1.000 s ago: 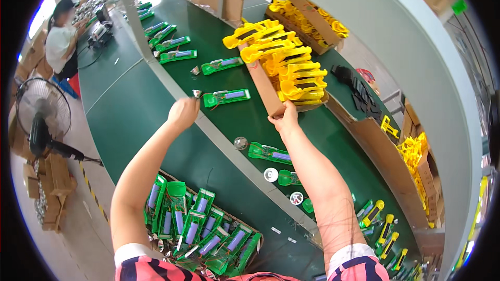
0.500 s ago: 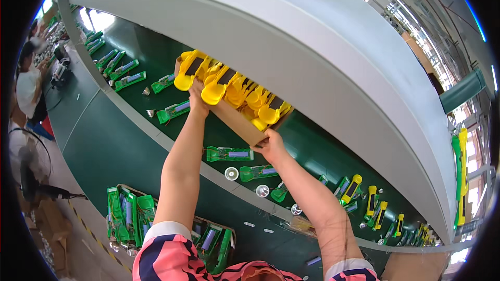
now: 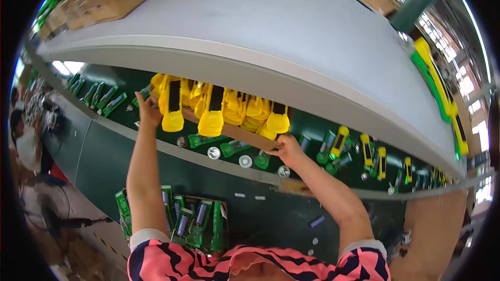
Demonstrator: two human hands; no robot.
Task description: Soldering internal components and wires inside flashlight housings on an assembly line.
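I hold up a shallow cardboard tray (image 3: 237, 132) heaped with several yellow flashlights (image 3: 213, 114), raised to just under the edge of a wide white shelf (image 3: 271, 36). My left hand (image 3: 148, 112) grips the tray's left end. At the tray's right end my right hand (image 3: 287, 151) grips the front corner. Both arms reach up and forward over the dark green conveyor belt (image 3: 156, 169).
Green flashlight parts (image 3: 229, 148) and round silver pieces (image 3: 213, 152) lie on the belt under the tray. More yellow flashlights (image 3: 338, 140) lie to the right. A box of green packaged items (image 3: 192, 221) sits near my body. A seated person (image 3: 23, 143) and a fan (image 3: 47, 213) are at left.
The tray has risen from belt height to under the white shelf, and my view has tilted upward. Both hands kept their grip on its ends.
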